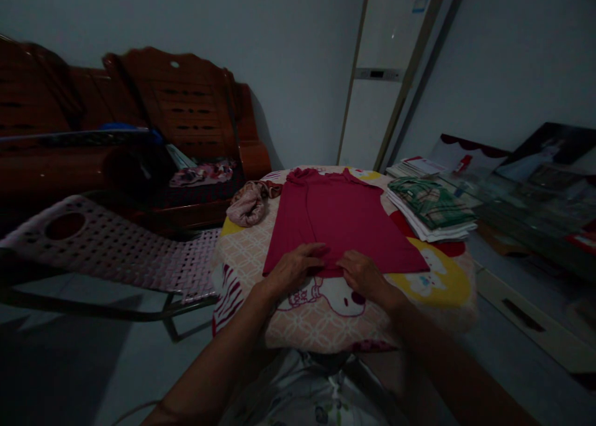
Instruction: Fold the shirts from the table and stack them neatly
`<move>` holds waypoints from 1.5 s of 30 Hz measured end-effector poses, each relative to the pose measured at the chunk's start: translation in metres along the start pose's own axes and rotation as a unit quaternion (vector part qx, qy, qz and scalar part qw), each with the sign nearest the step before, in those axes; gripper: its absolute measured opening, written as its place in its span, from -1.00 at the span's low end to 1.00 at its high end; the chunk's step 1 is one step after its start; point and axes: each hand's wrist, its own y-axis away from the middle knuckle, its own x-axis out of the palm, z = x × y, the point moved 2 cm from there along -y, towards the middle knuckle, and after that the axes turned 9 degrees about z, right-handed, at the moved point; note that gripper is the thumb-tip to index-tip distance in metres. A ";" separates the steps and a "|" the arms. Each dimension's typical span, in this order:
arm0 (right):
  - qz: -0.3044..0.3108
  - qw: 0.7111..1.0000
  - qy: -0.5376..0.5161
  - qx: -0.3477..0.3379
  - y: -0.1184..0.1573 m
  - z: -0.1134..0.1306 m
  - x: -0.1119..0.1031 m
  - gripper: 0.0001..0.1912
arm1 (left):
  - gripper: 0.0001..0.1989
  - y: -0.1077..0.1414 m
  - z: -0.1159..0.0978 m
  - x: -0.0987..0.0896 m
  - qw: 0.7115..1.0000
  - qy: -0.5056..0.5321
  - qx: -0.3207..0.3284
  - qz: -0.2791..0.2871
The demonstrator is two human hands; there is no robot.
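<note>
A dark pink shirt (pixel 344 215) lies spread flat, its hem toward me and its collar end at the far side. My left hand (pixel 298 266) rests on the hem left of the middle, fingers stretched out over the fabric and slightly apart. Just to its right, my right hand (pixel 364 274) has its bent fingers together on the hem, gripping the edge of the cloth. A small gap separates the two hands. Beneath the shirt is a patterned cloth (pixel 307 326) covering the table.
Folded clothes (pixel 428 205) with a green plaid piece on top are stacked at the right. A bunched pinkish cloth (pixel 249 205) lies at the left. Beyond are a woven chair (pixel 139 252), a wooden sofa (pixel 181 103), a tall white appliance (pixel 377 103) and a glass-topped stand (pixel 526 208).
</note>
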 end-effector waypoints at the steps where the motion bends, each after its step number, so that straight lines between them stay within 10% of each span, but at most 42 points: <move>1: -0.002 1.000 -0.002 0.001 0.001 -0.001 0.001 -0.75 | -0.61 0.000 0.000 0.000 1.000 -0.004 -0.003 0.003; 31: -0.069 0.995 -0.032 -0.062 0.010 0.001 -0.006 -0.81 | -0.81 0.030 0.000 -0.014 0.996 -0.019 -0.053 -0.074; 45: -0.068 0.995 -0.069 -0.038 0.009 0.007 -0.010 -0.84 | -0.80 0.015 -0.016 -0.021 0.997 -0.018 -0.077 -0.019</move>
